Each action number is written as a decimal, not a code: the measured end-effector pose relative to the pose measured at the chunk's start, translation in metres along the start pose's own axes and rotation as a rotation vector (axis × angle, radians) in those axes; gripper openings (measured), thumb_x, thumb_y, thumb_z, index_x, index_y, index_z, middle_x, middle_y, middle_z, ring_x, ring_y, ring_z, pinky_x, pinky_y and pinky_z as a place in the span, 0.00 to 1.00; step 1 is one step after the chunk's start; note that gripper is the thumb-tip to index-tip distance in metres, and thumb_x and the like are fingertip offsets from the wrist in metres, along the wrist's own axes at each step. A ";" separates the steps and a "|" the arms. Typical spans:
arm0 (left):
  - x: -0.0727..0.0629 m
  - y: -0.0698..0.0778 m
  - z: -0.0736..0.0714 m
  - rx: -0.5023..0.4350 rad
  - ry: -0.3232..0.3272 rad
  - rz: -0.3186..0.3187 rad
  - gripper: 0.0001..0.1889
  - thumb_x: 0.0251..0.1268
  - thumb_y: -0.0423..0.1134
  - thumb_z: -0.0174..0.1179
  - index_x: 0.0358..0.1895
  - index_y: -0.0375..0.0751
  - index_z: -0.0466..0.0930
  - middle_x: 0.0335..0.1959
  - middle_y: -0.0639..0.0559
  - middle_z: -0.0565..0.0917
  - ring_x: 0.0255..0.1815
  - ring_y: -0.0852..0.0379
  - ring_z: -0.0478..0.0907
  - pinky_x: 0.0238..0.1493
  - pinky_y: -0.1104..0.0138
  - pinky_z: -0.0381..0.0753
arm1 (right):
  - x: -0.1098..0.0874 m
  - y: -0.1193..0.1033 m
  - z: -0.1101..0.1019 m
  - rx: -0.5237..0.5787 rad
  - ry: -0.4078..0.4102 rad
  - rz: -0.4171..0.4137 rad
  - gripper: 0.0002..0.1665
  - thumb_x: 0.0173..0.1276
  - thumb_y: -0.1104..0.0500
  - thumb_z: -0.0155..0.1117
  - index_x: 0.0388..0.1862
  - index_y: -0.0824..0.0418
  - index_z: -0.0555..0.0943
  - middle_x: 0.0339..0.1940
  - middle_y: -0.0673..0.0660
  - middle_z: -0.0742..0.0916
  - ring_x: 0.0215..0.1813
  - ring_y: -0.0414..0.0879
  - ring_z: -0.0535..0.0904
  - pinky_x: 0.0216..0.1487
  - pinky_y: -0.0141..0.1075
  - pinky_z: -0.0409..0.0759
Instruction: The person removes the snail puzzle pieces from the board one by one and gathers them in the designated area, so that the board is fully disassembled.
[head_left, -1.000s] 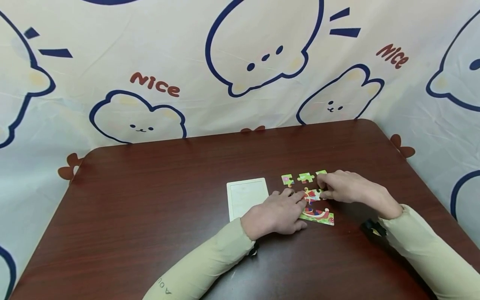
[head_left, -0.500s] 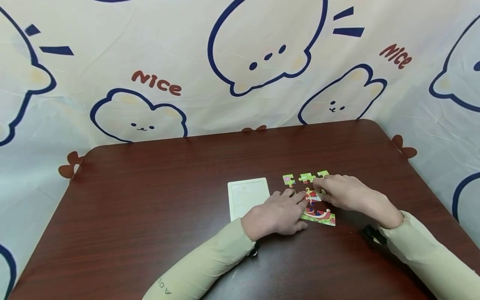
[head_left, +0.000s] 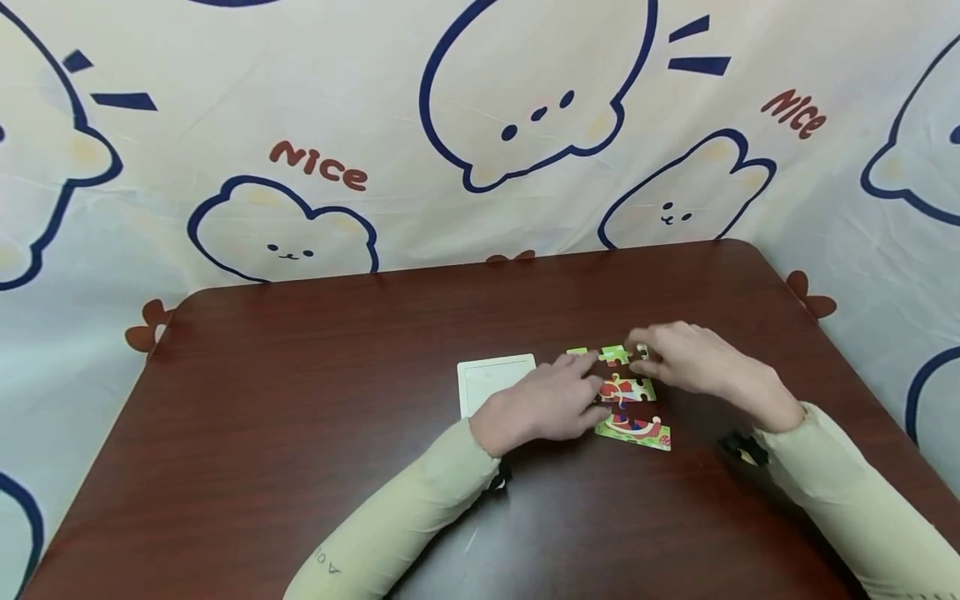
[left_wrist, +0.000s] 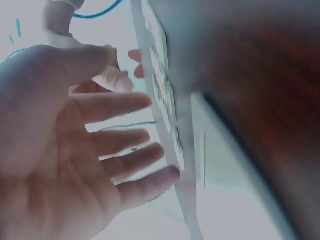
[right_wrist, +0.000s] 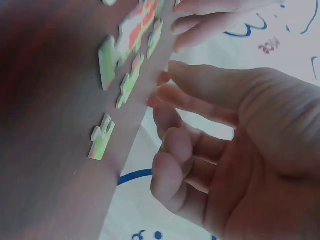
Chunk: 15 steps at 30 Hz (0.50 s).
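Observation:
Several jigsaw puzzle pieces lie on the table in three rows. The near row is a joined strip (head_left: 633, 432) with a red and green picture. Behind it is a joined middle row (head_left: 628, 389). Loose green pieces form the far row, among them one with knobs (head_left: 615, 356) and another (right_wrist: 102, 137) at the right end. My left hand (head_left: 542, 404) has its fingers extended over the left ends of the rows, partly covering the far left piece (head_left: 577, 351). My right hand (head_left: 693, 358) hovers by the far right piece, fingers loosely bent, nothing between thumb and fingertips (right_wrist: 167, 172).
A white puzzle tray (head_left: 495, 375) lies left of the pieces, its right part under my left hand. The brown table (head_left: 300, 400) meets a printed cloth (head_left: 480, 217) along its far edge and sides.
My right hand has moved from the middle row's right end to the far right piece. My left hand has shifted slightly back and left, uncovering more of the near strip.

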<state>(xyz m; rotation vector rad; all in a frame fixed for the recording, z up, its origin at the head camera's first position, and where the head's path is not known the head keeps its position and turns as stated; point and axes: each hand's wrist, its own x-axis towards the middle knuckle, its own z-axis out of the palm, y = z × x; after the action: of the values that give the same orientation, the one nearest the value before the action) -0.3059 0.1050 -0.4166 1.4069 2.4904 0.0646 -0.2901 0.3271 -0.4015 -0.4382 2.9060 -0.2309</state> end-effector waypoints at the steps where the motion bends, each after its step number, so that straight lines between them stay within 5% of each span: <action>1: 0.001 -0.003 0.000 0.002 0.006 -0.020 0.28 0.76 0.58 0.45 0.70 0.47 0.70 0.80 0.45 0.55 0.79 0.48 0.56 0.70 0.55 0.71 | 0.006 0.001 0.000 -0.001 -0.004 0.007 0.13 0.66 0.55 0.69 0.48 0.55 0.82 0.39 0.53 0.88 0.33 0.42 0.79 0.31 0.39 0.78; 7: 0.004 -0.012 0.005 0.009 -0.048 -0.089 0.32 0.76 0.58 0.44 0.74 0.45 0.63 0.80 0.45 0.54 0.80 0.50 0.52 0.74 0.54 0.64 | 0.027 0.004 0.011 0.049 -0.102 0.006 0.12 0.68 0.55 0.66 0.46 0.58 0.77 0.34 0.52 0.83 0.31 0.43 0.75 0.30 0.36 0.74; 15: 0.006 -0.013 0.005 0.075 -0.072 -0.098 0.32 0.75 0.60 0.44 0.75 0.48 0.61 0.80 0.49 0.55 0.80 0.51 0.52 0.74 0.56 0.64 | 0.030 0.000 0.018 0.069 0.006 -0.029 0.09 0.66 0.58 0.68 0.39 0.56 0.76 0.29 0.49 0.80 0.26 0.40 0.71 0.25 0.33 0.68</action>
<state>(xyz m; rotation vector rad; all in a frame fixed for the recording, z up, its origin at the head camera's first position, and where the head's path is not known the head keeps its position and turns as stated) -0.3180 0.1027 -0.4252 1.2893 2.5220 -0.0981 -0.3150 0.3160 -0.4239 -0.4687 2.8887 -0.3367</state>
